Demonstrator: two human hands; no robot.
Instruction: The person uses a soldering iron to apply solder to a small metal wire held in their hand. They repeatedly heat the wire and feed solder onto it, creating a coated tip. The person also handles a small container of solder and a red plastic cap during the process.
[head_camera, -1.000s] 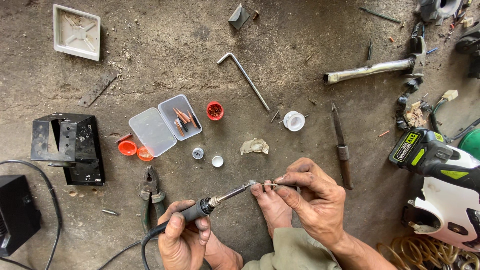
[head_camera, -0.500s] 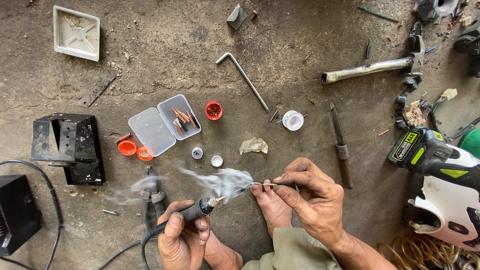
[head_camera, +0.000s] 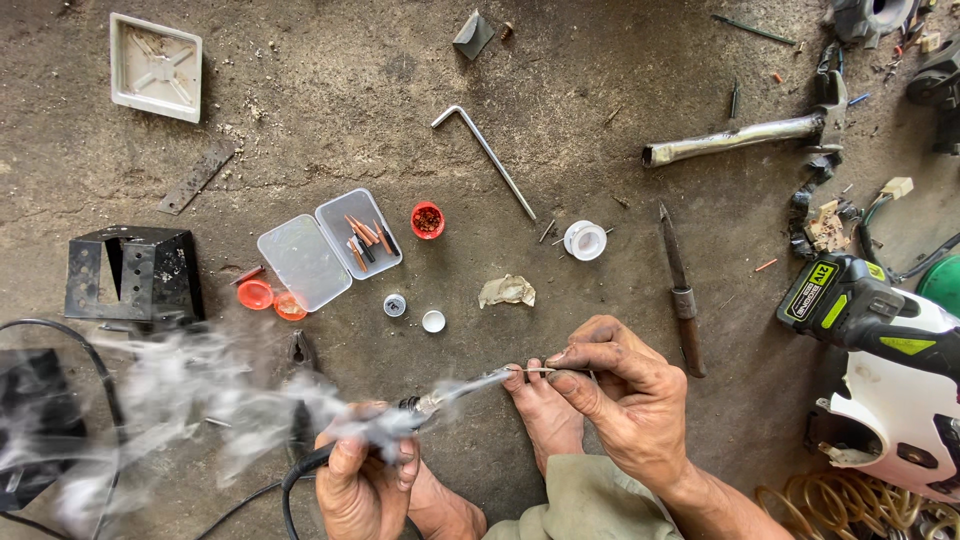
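Grey smoke drifted over the left hand (head_camera: 365, 480), whose fingers were wrapped around a soldering iron (head_camera: 440, 400). Just right of its tip, the right hand (head_camera: 625, 400) pinched a thin wire (head_camera: 535, 371) above a bare foot (head_camera: 548, 415).

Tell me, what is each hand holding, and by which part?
The left hand grips a soldering iron by its handle. The right hand pinches a thin wire near its end, at the iron's tip.
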